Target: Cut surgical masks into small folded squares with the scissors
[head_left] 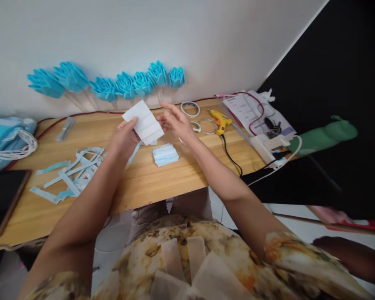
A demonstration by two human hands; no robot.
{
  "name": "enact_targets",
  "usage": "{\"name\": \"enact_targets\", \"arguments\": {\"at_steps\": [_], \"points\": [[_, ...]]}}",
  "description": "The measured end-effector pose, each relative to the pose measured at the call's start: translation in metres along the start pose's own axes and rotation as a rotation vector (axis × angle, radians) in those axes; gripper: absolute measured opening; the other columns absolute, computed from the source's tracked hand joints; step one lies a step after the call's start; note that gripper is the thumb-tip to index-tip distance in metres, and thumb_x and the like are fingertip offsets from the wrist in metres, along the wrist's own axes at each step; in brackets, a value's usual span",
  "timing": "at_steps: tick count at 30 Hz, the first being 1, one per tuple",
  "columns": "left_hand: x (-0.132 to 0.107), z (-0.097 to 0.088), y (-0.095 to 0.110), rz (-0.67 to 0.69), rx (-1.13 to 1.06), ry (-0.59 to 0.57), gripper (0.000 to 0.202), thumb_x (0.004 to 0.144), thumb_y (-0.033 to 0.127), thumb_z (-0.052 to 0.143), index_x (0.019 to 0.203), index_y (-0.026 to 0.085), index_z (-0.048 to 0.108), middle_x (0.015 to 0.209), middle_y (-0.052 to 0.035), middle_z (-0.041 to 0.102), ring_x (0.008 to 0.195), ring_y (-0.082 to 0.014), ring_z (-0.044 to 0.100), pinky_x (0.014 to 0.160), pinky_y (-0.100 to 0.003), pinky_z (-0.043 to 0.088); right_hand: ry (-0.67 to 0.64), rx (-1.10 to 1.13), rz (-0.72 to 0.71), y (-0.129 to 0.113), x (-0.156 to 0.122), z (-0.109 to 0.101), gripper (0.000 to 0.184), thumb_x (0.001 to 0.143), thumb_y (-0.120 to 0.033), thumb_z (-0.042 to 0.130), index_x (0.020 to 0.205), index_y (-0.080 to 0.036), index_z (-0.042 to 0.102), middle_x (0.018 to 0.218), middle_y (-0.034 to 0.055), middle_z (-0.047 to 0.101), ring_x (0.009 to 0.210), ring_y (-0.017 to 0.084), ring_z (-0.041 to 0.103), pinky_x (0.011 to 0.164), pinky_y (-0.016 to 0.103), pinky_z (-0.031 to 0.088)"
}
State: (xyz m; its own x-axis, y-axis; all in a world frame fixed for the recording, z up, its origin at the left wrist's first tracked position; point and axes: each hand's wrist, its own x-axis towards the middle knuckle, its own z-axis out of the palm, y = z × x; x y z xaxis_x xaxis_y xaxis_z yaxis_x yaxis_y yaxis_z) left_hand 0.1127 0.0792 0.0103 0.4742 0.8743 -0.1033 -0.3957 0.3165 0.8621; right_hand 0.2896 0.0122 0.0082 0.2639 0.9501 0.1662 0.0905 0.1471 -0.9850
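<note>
My left hand (123, 135) is closed on a creased white sheet (145, 123), the thumb on top near its left edge. Just right of the sheet is my right hand (178, 123), its fingers apart and the index finger stretched out. I see nothing held in it, though its fingertips are close to the sheet's right corner. On the table below lies a small stack of pale blue-and-white pieces (165, 155). Loose blue and white cut strips (73, 173) are heaped to the left of my left forearm.
Several blue flowers (125, 85) on sticks lean along the wall. Right of my hands are a tape roll (190, 115) and a yellow glue gun (220, 121) with its cord. Farther right are a power strip (262, 148) and papers (246, 109). A phone (6, 200) and face masks (3, 133) lie left.
</note>
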Motion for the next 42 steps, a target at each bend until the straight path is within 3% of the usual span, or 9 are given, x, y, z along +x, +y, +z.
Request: {"name": "enact_targets", "arguments": {"at_steps": [5, 9, 12, 15, 18, 26, 30, 34, 42], "points": [[0.002, -0.002, 0.000, 0.006, -0.064, -0.011, 0.024, 0.088, 0.031, 0.074, 0.108, 0.018, 0.068, 0.108, -0.0083, 0.080, 0.107, -0.0258, 0.076, 0.100, -0.043, 0.061, -0.012, -0.274, -0.244, 0.001, 0.003, -0.017, 0.060, 0.096, -0.061, 0.055, 0.147, -0.029, 0.054, 0.130, 0.0082, 0.071, 0.122, 0.025, 0.066, 0.099, 0.042, 0.059], [0.004, -0.005, -0.002, -0.021, -0.069, -0.035, 0.031, 0.089, 0.036, 0.074, 0.112, 0.018, 0.066, 0.110, -0.0106, 0.080, 0.111, -0.0287, 0.075, 0.100, -0.045, 0.060, -0.071, -0.586, -0.627, -0.005, 0.007, -0.023, 0.049, 0.099, -0.032, 0.054, 0.148, -0.026, 0.054, 0.151, 0.0085, 0.059, 0.143, 0.028, 0.050, 0.123, 0.055, 0.038], [0.006, -0.006, -0.004, -0.025, -0.081, -0.035, 0.030, 0.089, 0.036, 0.073, 0.112, 0.018, 0.067, 0.109, -0.0095, 0.080, 0.110, -0.0294, 0.075, 0.096, -0.045, 0.062, -0.204, -0.708, -0.745, -0.014, 0.010, -0.022, 0.040, 0.099, -0.026, 0.053, 0.136, -0.032, 0.064, 0.152, 0.0032, 0.058, 0.147, 0.028, 0.043, 0.126, 0.058, 0.030], [0.007, -0.007, -0.004, -0.016, -0.077, -0.039, 0.029, 0.088, 0.036, 0.074, 0.111, 0.019, 0.069, 0.106, -0.0084, 0.081, 0.107, -0.0294, 0.076, 0.093, -0.043, 0.062, -0.370, -0.714, -0.725, -0.020, 0.011, -0.021, 0.024, 0.099, -0.031, 0.054, 0.108, -0.035, 0.076, 0.136, 0.0009, 0.068, 0.140, 0.028, 0.049, 0.121, 0.058, 0.037], [0.008, -0.009, -0.005, 0.012, -0.086, -0.026, 0.025, 0.087, 0.034, 0.076, 0.105, 0.017, 0.070, 0.104, -0.0090, 0.081, 0.106, -0.0286, 0.076, 0.094, -0.041, 0.062, -0.425, -0.689, -0.682, -0.020, 0.009, -0.022, 0.022, 0.099, -0.038, 0.058, 0.093, -0.032, 0.078, 0.119, 0.0023, 0.076, 0.124, 0.029, 0.058, 0.112, 0.056, 0.042], [0.006, -0.006, -0.009, 0.042, -0.073, -0.061, 0.029, 0.081, 0.035, 0.082, 0.098, 0.015, 0.070, 0.093, -0.0085, 0.080, 0.102, -0.0258, 0.076, 0.093, -0.038, 0.061, -0.273, -0.648, -0.487, -0.013, 0.003, -0.016, 0.029, 0.098, -0.050, 0.058, 0.098, -0.031, 0.081, 0.096, 0.0029, 0.078, 0.103, 0.027, 0.065, 0.105, 0.051, 0.043], [-0.001, -0.002, -0.008, 0.043, -0.020, -0.101, 0.030, 0.076, 0.034, 0.085, 0.097, 0.016, 0.074, 0.093, -0.0055, 0.079, 0.092, -0.0203, 0.075, 0.084, -0.033, 0.061, -0.138, -0.553, -0.513, -0.024, 0.007, -0.007, 0.030, 0.096, -0.052, 0.061, 0.099, -0.030, 0.082, 0.124, 0.0047, 0.073, 0.121, 0.028, 0.062, 0.113, 0.051, 0.042], [-0.006, 0.001, -0.006, 0.044, 0.034, -0.129, 0.033, 0.068, 0.032, 0.089, 0.097, 0.019, 0.078, 0.101, -0.0056, 0.079, 0.098, -0.0214, 0.074, 0.085, -0.032, 0.060, -0.084, -0.441, -0.424, -0.031, 0.014, -0.002, 0.030, 0.091, -0.056, 0.066, 0.098, -0.031, 0.082, 0.143, 0.0027, 0.064, 0.138, 0.028, 0.054, 0.119, 0.050, 0.040], [-0.006, -0.001, -0.009, 0.043, 0.086, -0.178, 0.036, 0.071, 0.034, 0.088, 0.104, 0.022, 0.079, 0.100, -0.0054, 0.080, 0.096, -0.0230, 0.075, 0.088, -0.036, 0.059, -0.052, -0.229, -0.244, -0.023, 0.016, 0.004, 0.030, 0.085, -0.052, 0.070, 0.094, -0.025, 0.081, 0.100, 0.0036, 0.077, 0.095, 0.021, 0.069, 0.088, 0.036, 0.055]]}}
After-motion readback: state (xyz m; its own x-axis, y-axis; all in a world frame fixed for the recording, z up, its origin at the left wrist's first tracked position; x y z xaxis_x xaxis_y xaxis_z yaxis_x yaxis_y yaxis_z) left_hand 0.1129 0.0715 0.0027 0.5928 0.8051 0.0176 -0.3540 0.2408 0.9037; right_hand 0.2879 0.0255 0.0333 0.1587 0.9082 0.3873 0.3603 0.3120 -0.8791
